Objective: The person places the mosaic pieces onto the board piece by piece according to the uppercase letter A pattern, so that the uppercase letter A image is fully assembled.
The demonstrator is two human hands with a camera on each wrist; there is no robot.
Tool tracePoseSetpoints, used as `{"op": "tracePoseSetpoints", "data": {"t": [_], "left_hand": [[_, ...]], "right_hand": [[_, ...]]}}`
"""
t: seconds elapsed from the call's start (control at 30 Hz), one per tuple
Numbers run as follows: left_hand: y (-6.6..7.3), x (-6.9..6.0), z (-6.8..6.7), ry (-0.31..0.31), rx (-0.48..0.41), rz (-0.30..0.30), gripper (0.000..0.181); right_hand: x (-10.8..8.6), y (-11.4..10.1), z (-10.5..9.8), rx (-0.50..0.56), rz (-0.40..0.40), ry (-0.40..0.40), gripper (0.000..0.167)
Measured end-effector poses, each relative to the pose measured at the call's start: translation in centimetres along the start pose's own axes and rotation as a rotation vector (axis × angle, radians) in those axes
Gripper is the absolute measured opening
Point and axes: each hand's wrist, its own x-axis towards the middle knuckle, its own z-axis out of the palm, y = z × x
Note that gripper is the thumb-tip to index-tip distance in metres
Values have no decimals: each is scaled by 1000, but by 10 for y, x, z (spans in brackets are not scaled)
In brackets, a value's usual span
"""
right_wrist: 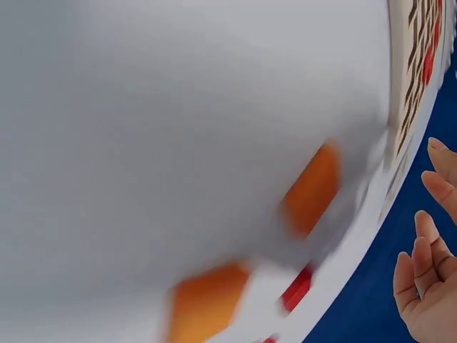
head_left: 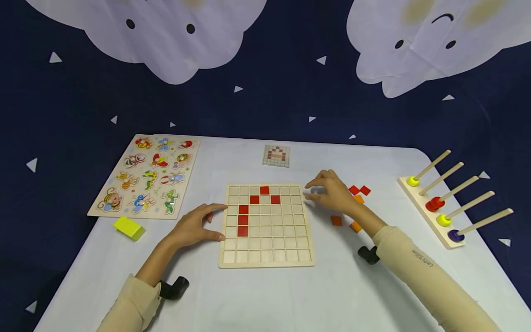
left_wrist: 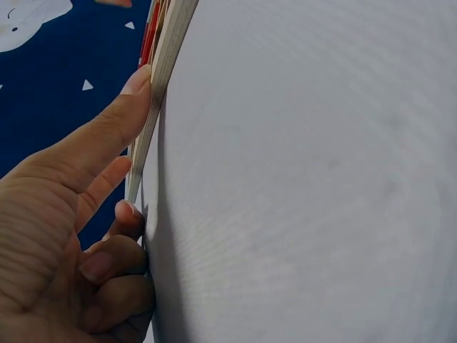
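A square wooden grid board [head_left: 269, 257] lies on the white table, with several red tiles [head_left: 243, 220] in its upper and left cells. My left hand [head_left: 191, 228] touches the board's left edge with thumb and forefinger; its other fingers curl loosely in the left wrist view. Just beyond the board's upper right edge is my right hand [head_left: 332, 193], fingers lightly bent, with nothing visible between them. Near that hand lie loose orange tiles [head_left: 337, 221] and two red tiles [head_left: 365, 190]. Blurred orange tiles [right_wrist: 314, 189] show in the right wrist view.
Behind the board lies a small pattern card [head_left: 276, 156]. To the left are an insect puzzle board [head_left: 157, 173] and a yellow block [head_left: 129, 228]. A wooden peg stand [head_left: 431, 213] with coloured rings stands at the right. A dark cloud-patterned cloth [head_left: 282, 101] hangs behind the table.
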Motion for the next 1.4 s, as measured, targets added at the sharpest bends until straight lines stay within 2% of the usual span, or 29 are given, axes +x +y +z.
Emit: {"op": "tracePoseSetpoints", "data": {"t": [0.13,0.27,0.37,0.63,0.97,1.2,1.4], "left_hand": [[-1,-1,0,0,-8,-3,82],[-3,-2,0,1,-4,-6,82],[-4,-3,1,3,-2,-8,82],[-5,-3,1,6,-3,-3,82],[-5,-1,1,6,-3,5,81],[-3,0,1,3,-8,-5,82],[-2,1,1,3,-7,-8,82]], "right_hand": [[-16,23,-9,31,70,12,29],[-30,42,-13,36,82,43,28],[-38,53,-14,-2,77,71,27],[-52,74,-18,-41,125,87,28],[-56,82,-19,-63,119,81,23],[-54,83,-18,-84,75,89,17],[-53,78,-15,-79,53,86,18]]}}
